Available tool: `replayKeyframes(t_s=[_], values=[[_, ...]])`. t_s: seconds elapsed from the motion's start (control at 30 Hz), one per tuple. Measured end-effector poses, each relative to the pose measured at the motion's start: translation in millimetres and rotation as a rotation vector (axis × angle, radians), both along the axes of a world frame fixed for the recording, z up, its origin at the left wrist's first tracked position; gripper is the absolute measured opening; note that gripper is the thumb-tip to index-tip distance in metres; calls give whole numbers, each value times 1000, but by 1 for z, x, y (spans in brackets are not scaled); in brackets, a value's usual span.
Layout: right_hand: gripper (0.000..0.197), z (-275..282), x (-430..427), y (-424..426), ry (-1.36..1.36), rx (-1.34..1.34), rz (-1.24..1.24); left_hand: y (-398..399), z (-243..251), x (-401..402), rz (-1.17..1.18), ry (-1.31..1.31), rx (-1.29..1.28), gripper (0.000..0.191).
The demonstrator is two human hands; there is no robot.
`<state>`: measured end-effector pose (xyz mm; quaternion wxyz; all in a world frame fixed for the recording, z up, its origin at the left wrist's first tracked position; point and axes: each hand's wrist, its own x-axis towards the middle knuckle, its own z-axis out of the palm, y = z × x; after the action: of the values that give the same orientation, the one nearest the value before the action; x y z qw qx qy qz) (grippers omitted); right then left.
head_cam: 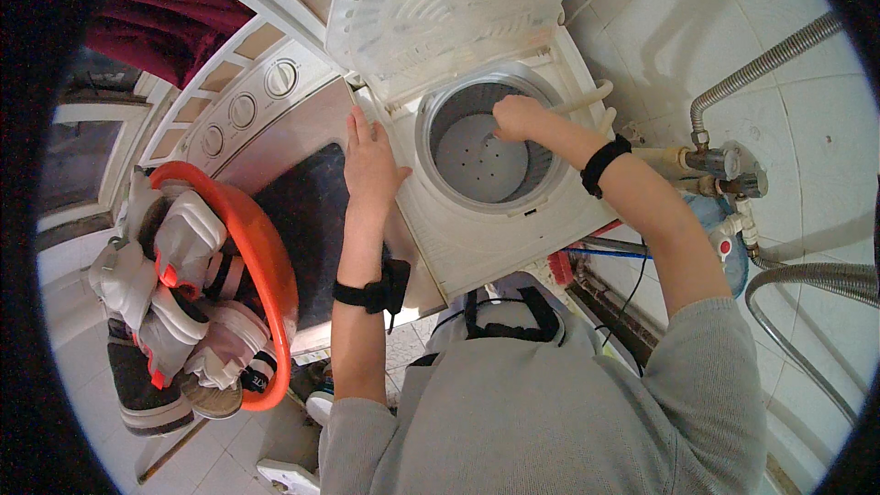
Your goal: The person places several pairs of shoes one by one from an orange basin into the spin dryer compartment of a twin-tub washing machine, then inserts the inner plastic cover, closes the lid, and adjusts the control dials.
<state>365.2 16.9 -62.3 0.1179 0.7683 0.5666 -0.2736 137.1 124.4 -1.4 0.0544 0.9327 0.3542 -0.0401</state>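
Note:
My right hand (519,118) is closed around a pale hose (584,97), over the round opening of the spin tub (481,165) in a twin-tub washing machine. The hose's end is hidden by my fingers. Inside, the tub has a grey bottom with several small holes. My left hand (371,168) lies flat on the machine top, left of the tub, fingers stretched out and holding nothing. Behind the opening, the translucent plastic lid (447,14) stands raised. An orange basin (278,289) heaped with sneakers (189,234) sits left of my left forearm.
Control knobs (242,111) line the machine's back panel. To the right, metal flexible hoses (763,69) and a tap valve (722,163) are fixed near the tiled wall (804,130). A dark red cloth (172,20) hangs at upper left. A stick (172,452) lies below the basin.

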Motion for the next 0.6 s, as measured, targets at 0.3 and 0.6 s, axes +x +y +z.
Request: replayKeyframes(t_s=[0.3,0.6], values=[[30,20,-7,-4,9,6,8,0,0,1,-4,-11,20,80],[22,25,-14,-21,-157,-90,121,1,-3,-4,-6,-30,-39,82]])
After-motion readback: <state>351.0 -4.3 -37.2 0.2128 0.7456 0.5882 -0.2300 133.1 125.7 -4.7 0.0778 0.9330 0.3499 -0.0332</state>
